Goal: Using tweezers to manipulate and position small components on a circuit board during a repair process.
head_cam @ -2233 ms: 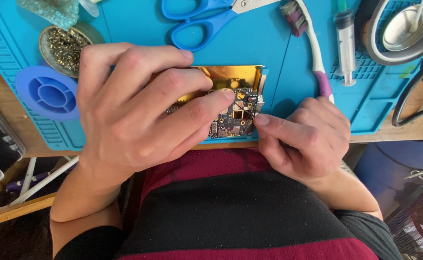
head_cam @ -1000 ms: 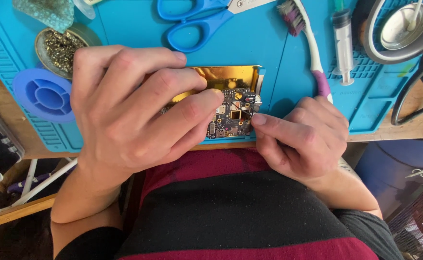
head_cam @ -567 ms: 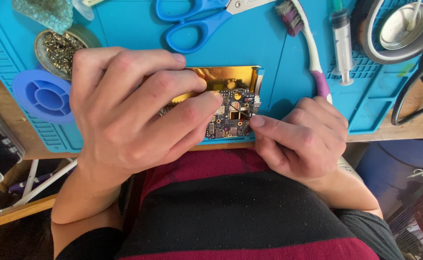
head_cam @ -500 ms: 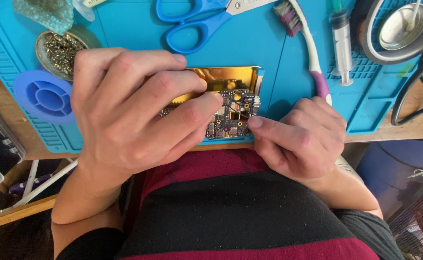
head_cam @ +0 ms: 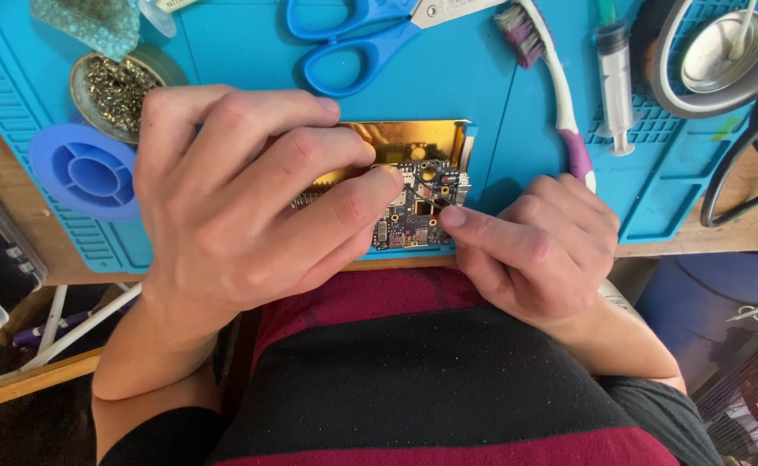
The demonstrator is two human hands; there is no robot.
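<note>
Here, we press our left hand point(head_cam: 232, 198) fingers together onto a small circuit board point(head_cam: 418, 211) on the blue mat point(head_cam: 483, 112) at the worktop edge; right hand point(head_cam: 539, 250) fingers pinch its corner; a slip could scrape its tiny parts.

The scene is seen through a single head-worn camera, pointed steeply down over the person's own chest and lap. The view is close: the near edge of the blue work mat point(head_cam: 500, 78) is framed, with the left hand point(head_cam: 241, 198) and right hand point(head_cam: 539, 250) filling the middle. The far side of the bench is cut off at the top edge.
</note>
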